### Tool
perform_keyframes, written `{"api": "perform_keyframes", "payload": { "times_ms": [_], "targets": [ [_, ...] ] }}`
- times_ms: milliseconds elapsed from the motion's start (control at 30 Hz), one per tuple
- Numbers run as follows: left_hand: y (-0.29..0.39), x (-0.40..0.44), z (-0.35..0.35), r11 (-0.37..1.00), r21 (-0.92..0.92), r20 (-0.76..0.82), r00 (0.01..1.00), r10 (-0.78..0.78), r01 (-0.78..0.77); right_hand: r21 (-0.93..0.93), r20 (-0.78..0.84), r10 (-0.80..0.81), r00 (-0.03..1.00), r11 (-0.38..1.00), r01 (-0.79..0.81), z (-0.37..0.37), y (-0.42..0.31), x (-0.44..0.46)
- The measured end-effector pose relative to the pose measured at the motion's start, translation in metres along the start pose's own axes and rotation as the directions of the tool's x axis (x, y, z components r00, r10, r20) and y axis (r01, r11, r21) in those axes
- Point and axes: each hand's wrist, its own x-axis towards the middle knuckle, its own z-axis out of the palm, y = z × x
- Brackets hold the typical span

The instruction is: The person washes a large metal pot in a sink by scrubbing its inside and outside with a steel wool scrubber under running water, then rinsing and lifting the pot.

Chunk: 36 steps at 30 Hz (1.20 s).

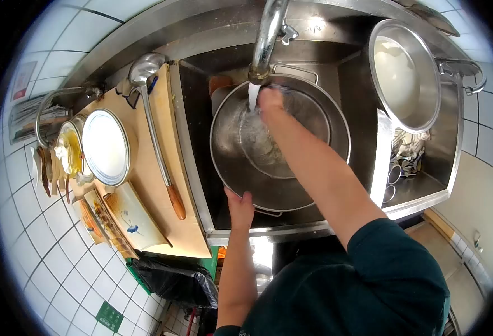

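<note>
A wide steel pot (229,162) with a loop handle on either side sits in the sink, with some water in its bottom. My left hand (239,207) grips the pot's near rim, thumb apart from the fingers. Inside the far part of the pot is my right hand (270,99), beside the water stream (253,96) from the faucet (266,47). Motion and splashing blur its fingers, so whether it holds anything cannot be made out. Pale cloudy patches show in the water below my right forearm.
Left of the sink, a wooden board (159,151) carries a long-handled ladle (157,134), a white-topped round container (106,147) and rectangular plates (134,215). A steel bowl (403,78) with whitish contents stands right, above a basin holding utensils (409,154). A lined black bin (179,283) stands lower left.
</note>
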Motion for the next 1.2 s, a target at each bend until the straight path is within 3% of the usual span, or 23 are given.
{"api": "perform_keyframes", "payload": {
  "times_ms": [67, 100, 133, 167, 233, 300, 333, 367, 433, 600, 700, 733, 800, 833, 900, 933, 967, 1000, 1100, 1133, 1167, 1200],
  "targets": [
    [0.002, 0.001, 0.005, 1.0, 0.004, -0.003, 1.0, -0.001, 0.001, -0.164, -0.173, -0.166, 0.971, 0.977, 0.138, 0.011, 0.003, -0.012],
    [0.007, 0.001, 0.007, 1.0, 0.003, -0.009, 1.0, -0.021, 0.021, -0.339, -0.117, -0.23, 0.966, 0.924, 0.179, 0.025, 0.013, -0.025],
    [0.012, 0.001, 0.01, 0.999, 0.002, -0.014, 0.999, -0.04, 0.04, -0.55, 0.153, -0.215, 0.964, 0.793, 0.264, 0.043, 0.032, -0.037],
    [0.026, 0.002, 0.011, 0.997, -0.007, -0.019, 0.997, -0.081, 0.081, -0.656, 0.412, -0.185, 0.892, 0.62, 0.431, 0.06, 0.049, -0.05],
    [0.037, 0.001, 0.011, 0.988, -0.06, -0.027, 0.99, -0.142, 0.14, -0.551, 0.701, -0.044, 0.712, 0.599, 0.58, 0.04, 0.026, -0.07],
    [0.034, -0.002, 0.005, 0.983, -0.108, -0.03, 0.987, -0.155, 0.151, -0.423, 0.643, 0.07, 0.763, 0.863, 0.277, 0.042, 0.025, -0.051],
    [0.029, -0.003, 0.0, 0.983, -0.111, -0.028, 0.988, -0.151, 0.147, -0.225, 0.465, 0.152, 0.872, 0.973, -0.05, 0.041, 0.018, -0.028],
    [0.014, 0.001, -0.006, 0.99, -0.078, -0.02, 0.993, -0.119, 0.117, 0.112, 0.263, 0.226, 0.938, 0.958, -0.262, 0.041, 0.012, -0.004],
    [-0.001, 0.005, -0.01, 0.997, -0.045, -0.017, 0.998, -0.065, 0.064, 0.428, -0.069, 0.294, 0.953, 0.872, -0.238, 0.013, -0.006, 0.004],
    [0.033, 0.003, -0.008, 0.981, -0.157, 0.019, 0.994, -0.11, 0.111, 0.329, -0.586, 0.21, 0.783, 0.944, -0.007, 0.007, -0.001, 0.004],
    [0.034, 0.009, -0.01, 0.993, -0.078, 0.031, 0.996, -0.083, 0.085, 0.488, -0.683, 0.419, 0.599, 0.871, -0.052, 0.009, 0.0, 0.008],
    [0.033, 0.012, -0.01, 0.995, -0.054, 0.032, 0.996, -0.083, 0.084, 0.438, -0.688, 0.303, 0.66, 0.898, 0.045, 0.009, 0.003, 0.009],
    [0.035, 0.014, -0.011, 0.996, -0.007, 0.031, 0.996, -0.087, 0.087, 0.342, -0.672, 0.053, 0.739, 0.907, 0.246, 0.015, 0.033, 0.023],
    [0.032, 0.018, -0.01, 0.999, -0.024, 0.044, 0.998, -0.047, 0.048, 0.158, -0.64, -0.12, 0.759, 0.946, 0.283, 0.025, 0.057, 0.03],
    [0.025, 0.026, -0.009, 0.998, -0.06, 0.069, 0.997, 0.033, -0.028, -0.325, -0.313, -0.354, 0.881, 0.912, 0.25, 0.042, 0.072, 0.009],
    [0.033, 0.029, -0.009, 1.0, 0.01, 0.073, 0.997, 0.025, -0.026, -0.597, -0.034, -0.315, 0.949, 0.767, 0.233, 0.05, 0.073, -0.023],
    [0.047, 0.031, -0.009, 0.997, 0.08, 0.078, 0.997, 0.016, -0.023, -0.661, 0.169, -0.327, 0.93, 0.662, 0.353, 0.055, 0.087, -0.043],
    [0.056, 0.032, -0.01, 0.989, 0.147, 0.086, 0.996, 0.007, -0.02, -0.69, 0.363, -0.307, 0.88, 0.546, 0.475, 0.056, 0.093, -0.054],
    [0.042, 0.038, -0.016, 0.997, 0.059, 0.054, 0.998, 0.039, -0.042, -0.547, 0.621, -0.019, 0.784, 0.706, 0.45, 0.037, 0.085, -0.044],
    [0.036, 0.038, -0.017, 0.998, 0.045, 0.046, 0.998, 0.035, -0.037, -0.418, 0.415, -0.012, 0.91, 0.885, 0.203, 0.041, 0.087, -0.032],
    [0.033, 0.037, -0.017, 0.999, 0.03, 0.038, 0.999, 0.03, -0.031, -0.305, 0.221, -0.09, 0.971, 0.939, 0.156, 0.044, 0.092, 0.001],
    [0.031, 0.038, -0.017, 1.0, 0.016, 0.03, 0.999, 0.024, -0.025, -0.073, 0.062, -0.114, 0.992, 0.99, 0.119, 0.045, 0.091, 0.019]
  ]
}}
